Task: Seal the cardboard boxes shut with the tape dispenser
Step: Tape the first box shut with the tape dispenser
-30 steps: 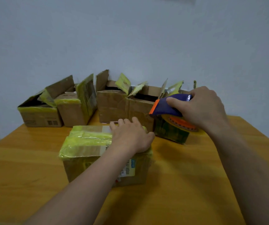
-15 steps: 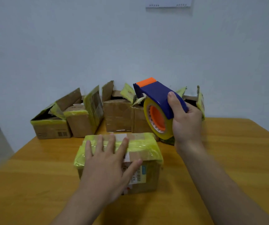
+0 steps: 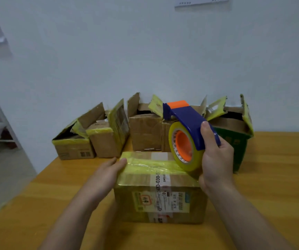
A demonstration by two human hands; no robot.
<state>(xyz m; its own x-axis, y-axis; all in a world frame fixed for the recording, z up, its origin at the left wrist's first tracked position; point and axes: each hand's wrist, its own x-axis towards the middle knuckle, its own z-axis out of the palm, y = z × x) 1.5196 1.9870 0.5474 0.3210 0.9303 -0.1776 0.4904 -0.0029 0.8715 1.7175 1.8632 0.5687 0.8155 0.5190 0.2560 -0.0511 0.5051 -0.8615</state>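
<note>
A closed cardboard box (image 3: 160,192) with yellow tape across its top stands on the wooden table in front of me. My left hand (image 3: 107,173) lies flat against the box's left side, fingers together at the top left edge. My right hand (image 3: 215,159) grips the blue and orange tape dispenser (image 3: 186,134), held upright over the box's right top edge, its yellow tape roll touching the box top. Behind it several open boxes (image 3: 145,130) with raised flaps stand in a row against the wall.
The wooden table (image 3: 275,177) extends right and toward me. A green box (image 3: 238,150) stands behind my right hand. The table's left edge drops to a grey floor. A white wall rises right behind the row of boxes.
My left hand slid off the box top to its left side. My right hand lowered the dispenser onto the box's right top edge. The view moved closer.
</note>
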